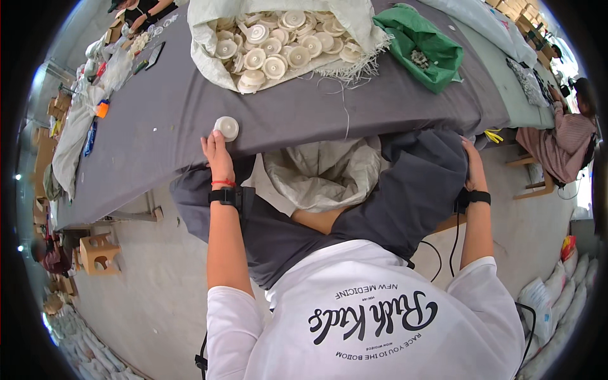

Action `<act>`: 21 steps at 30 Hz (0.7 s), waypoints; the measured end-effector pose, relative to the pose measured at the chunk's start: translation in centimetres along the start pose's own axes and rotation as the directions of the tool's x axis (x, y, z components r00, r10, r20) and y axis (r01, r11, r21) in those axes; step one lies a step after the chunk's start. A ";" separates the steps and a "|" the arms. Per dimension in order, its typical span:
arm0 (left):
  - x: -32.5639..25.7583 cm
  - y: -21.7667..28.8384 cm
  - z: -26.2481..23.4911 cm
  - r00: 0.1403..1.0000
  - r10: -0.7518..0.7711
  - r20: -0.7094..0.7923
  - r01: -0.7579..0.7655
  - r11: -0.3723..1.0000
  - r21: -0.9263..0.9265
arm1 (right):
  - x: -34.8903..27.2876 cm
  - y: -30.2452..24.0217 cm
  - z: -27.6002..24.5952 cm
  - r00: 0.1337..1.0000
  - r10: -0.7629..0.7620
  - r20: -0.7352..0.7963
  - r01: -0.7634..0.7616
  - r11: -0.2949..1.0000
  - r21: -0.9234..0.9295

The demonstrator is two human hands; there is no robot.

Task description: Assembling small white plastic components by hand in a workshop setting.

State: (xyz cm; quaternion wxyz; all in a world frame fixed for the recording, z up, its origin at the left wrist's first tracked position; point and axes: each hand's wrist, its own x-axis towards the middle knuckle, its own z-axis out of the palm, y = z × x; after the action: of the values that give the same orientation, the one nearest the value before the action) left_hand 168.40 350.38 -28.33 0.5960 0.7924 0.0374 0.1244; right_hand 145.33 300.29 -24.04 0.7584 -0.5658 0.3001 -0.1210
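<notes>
White printed T-shirt (373,269), grey trousers (411,183), black wristbands (477,197); red bracelet (223,183)

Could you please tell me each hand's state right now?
Left hand: touching a white disc; grip unclear.
Right hand: against the right knee; open or closed unclear.

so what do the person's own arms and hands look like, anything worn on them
Both the left hand and right hand are ungloved. Short white fabric sleeves cover the upper arms. Each wrist wears a black strap with a small boxy black unit, and the left also has a thin red cord bracelet. A thin black cable hangs below the right wrist's unit.
</notes>
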 end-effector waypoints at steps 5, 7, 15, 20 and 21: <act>0.6 -1.0 0.1 1.000 0.016 0.007 -0.016 0.999 0.028 | 2.8 3.5 -1.6 0.933 -0.356 -0.045 0.262 0.762 -0.592; 0.5 -0.6 0.5 1.000 0.030 0.002 -0.030 0.999 0.025 | 4.2 6.8 -2.4 0.893 -0.449 -0.030 0.257 0.565 -0.784; 0.2 -0.3 -0.5 0.999 0.032 0.007 -0.033 0.989 0.142 | 1.9 5.2 10.4 0.801 -0.556 0.225 0.395 0.207 -0.895; 0.9 -1.8 -0.5 0.996 -0.050 0.076 0.035 0.981 0.190 | 2.1 6.7 12.5 0.757 -0.583 0.296 0.278 -0.122 -0.953; 1.1 -1.7 -0.4 0.997 -0.046 0.056 0.035 0.983 0.182 | 2.6 6.4 12.3 0.753 -0.577 0.317 0.300 -0.127 -0.945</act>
State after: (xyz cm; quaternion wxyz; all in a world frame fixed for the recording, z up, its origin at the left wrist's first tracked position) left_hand 169.56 351.48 -29.71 0.5248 0.8457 0.0469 0.0846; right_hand 153.71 310.74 -28.65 0.0434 -0.9668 0.1649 -0.1905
